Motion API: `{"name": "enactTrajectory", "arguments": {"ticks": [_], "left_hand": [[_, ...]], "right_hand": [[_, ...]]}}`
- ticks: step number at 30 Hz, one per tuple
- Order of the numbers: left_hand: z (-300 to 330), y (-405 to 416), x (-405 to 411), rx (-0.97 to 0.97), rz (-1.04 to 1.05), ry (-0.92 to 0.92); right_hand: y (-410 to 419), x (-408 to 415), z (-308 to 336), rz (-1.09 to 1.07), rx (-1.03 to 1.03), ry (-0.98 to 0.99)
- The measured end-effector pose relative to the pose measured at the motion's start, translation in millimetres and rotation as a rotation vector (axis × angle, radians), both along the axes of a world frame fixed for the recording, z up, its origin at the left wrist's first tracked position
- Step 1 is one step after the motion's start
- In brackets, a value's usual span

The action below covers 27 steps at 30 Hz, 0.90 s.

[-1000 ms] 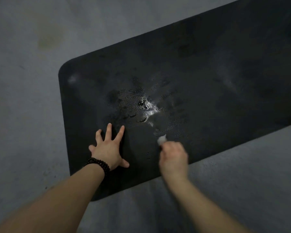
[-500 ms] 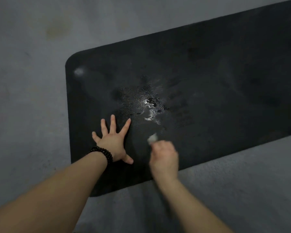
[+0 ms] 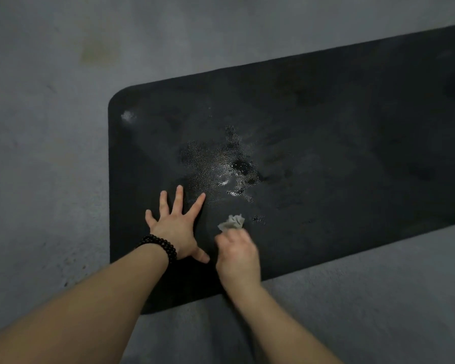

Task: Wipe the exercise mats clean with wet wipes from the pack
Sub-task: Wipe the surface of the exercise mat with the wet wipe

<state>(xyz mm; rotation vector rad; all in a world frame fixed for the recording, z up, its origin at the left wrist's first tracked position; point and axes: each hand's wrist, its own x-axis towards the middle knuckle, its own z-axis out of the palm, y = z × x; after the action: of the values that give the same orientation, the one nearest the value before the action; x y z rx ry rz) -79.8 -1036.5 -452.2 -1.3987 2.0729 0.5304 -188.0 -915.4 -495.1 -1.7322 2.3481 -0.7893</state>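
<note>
The right hand (image 3: 238, 254) has its grip curled around a crumpled wipe (image 3: 231, 222), which sticks out past the knuckles onto the black mat (image 3: 339, 143), near its front edge. Just beside it, the left hand (image 3: 175, 227) presses flat, fingers spread. The mat lies on the grey floor (image 3: 45, 153).

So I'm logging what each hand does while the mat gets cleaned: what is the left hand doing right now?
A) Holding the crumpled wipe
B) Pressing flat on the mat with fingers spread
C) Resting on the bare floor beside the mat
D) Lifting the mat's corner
B: the left hand lies flat on the black mat with fingers spread, while the right hand holds the crumpled wipe.
</note>
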Motion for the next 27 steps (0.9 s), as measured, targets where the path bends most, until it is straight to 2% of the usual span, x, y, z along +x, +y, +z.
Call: {"name": "enactTrajectory", "arguments": {"ticks": [2, 5, 11, 14, 16, 19, 21, 22, 23, 25, 27], "left_hand": [[0.6, -0.5, -1.0, 0.012, 0.006, -0.003], [2.0, -0.7, -1.0, 0.013, 0.014, -0.004], [2.5, -0.5, 0.2, 0.027, 0.008, -0.003], [3.8, -0.2, -0.2, 0.031, 0.009, -0.007], [3.2, 0.2, -0.6, 0.026, 0.006, -0.008], [0.8, 1.2, 1.0, -0.005, 0.007, 0.009], [-1.1, 2.4, 3.1, -0.024, 0.007, 0.027], [-1.6, 2.6, 3.6, -0.025, 0.006, 0.028], [-1.6, 2.3, 3.6, -0.018, 0.004, 0.024], [-0.9, 0.9, 2.9, -0.004, 0.003, 0.009], [0.8, -0.4, 1.8, 0.012, 0.007, 0.001]], "right_hand": [[3.1, -4.2, -1.6, 0.026, -0.005, -0.062], [1.2, -38.8, -0.7, -0.144, -0.020, -0.048], [-2.0, -92.5, 14.6, -0.304, 0.143, 0.048], [-14.4, -92.7, 16.7, -0.480, 0.100, -0.037], [-20.2, -61.7, 16.0, -0.402, 0.068, -0.020], [-10.5, 2.5, 4.2, -0.035, 0.055, 0.000], [0.9, 13.9, -0.2, 0.153, 0.051, -0.008], [1.6, 2.1, -1.4, 0.165, 0.021, -0.006], [-0.6, -16.4, -2.1, 0.098, -0.002, -0.030], [-11.8, -64.7, -0.9, -0.201, 0.007, -0.080], [-21.2, -103.8, 2.7, -0.400, 0.063, -0.050]]}}
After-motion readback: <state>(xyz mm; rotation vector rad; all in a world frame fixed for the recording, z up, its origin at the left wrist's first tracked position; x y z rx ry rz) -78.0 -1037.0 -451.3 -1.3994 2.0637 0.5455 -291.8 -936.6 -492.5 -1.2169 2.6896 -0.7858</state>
